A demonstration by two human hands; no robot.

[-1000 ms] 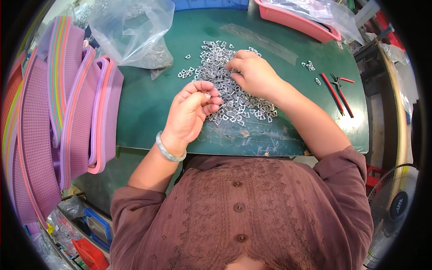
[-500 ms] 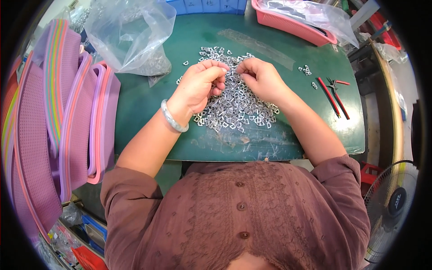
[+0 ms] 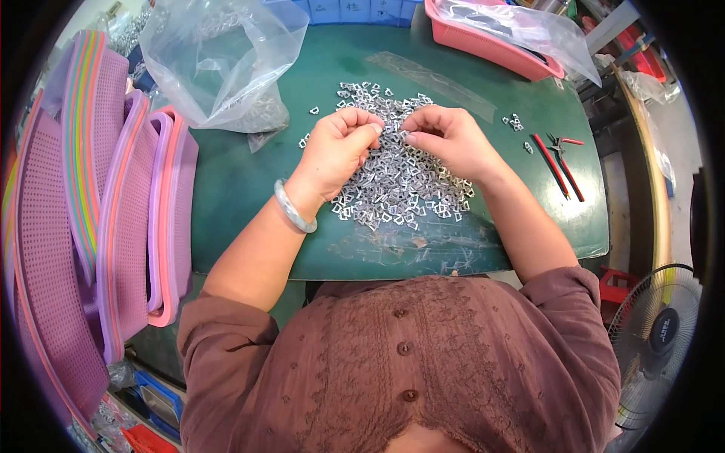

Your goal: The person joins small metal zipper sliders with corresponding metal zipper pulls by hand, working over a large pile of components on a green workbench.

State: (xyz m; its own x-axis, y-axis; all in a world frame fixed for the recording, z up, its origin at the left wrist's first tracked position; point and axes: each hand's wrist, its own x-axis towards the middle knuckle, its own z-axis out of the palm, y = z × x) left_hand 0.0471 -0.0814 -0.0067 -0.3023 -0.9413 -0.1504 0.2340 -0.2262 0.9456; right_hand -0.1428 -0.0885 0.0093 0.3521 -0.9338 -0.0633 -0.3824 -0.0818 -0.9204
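A loose heap of small silver metal buckle-like pieces [image 3: 400, 185] lies on the green table in front of me. Above the heap's far part, my left hand [image 3: 341, 143] is closed in a pinch, thumb against the bent forefinger, with a pale bangle on its wrist. Facing it a short gap away, my right hand [image 3: 447, 140] has its fingers curled and the thumb close to the forefinger. Whatever sits between the fingertips of either hand is too small to make out. Some pieces show beneath and between the two hands.
A clear plastic bag [image 3: 219, 68] with metal pieces stands far left, beside stacked purple and pink baskets [image 3: 124, 226]. Red-handled pliers [image 3: 565, 166], a red pen-like stick [image 3: 550, 166] and a few separate pieces [image 3: 515, 122] lie right. A pink basket [image 3: 491, 41] and blue bin [image 3: 355, 10] stand behind.
The view has shifted slightly. My right thumb and forefinger have moved a little apart; my left hand keeps its pinch. The heap looks much the same.
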